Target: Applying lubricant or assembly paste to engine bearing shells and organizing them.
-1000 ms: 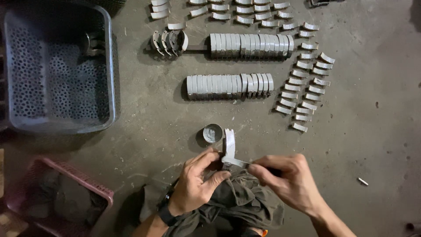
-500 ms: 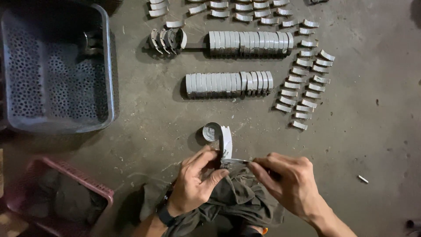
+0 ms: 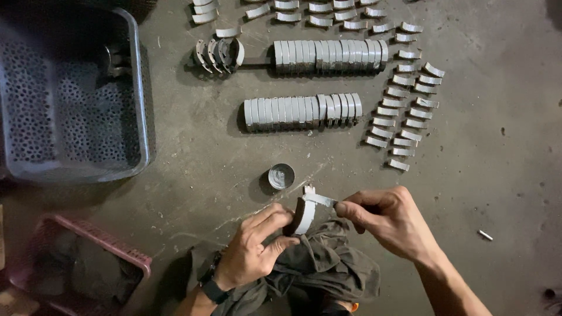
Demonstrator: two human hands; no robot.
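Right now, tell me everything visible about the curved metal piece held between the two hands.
The curved metal piece is a grey, arc-shaped shell, dull metal by its look, standing on edge over a dark crumpled cloth. The left hand grips its lower side with the fingers. The right hand pinches a thin flat blade-like tool whose tip lies against the piece's upper end. A small round tin sits on the floor just beyond it, apart from it.

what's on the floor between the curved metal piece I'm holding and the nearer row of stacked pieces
A small round tin on otherwise bare concrete, seen in the head view.
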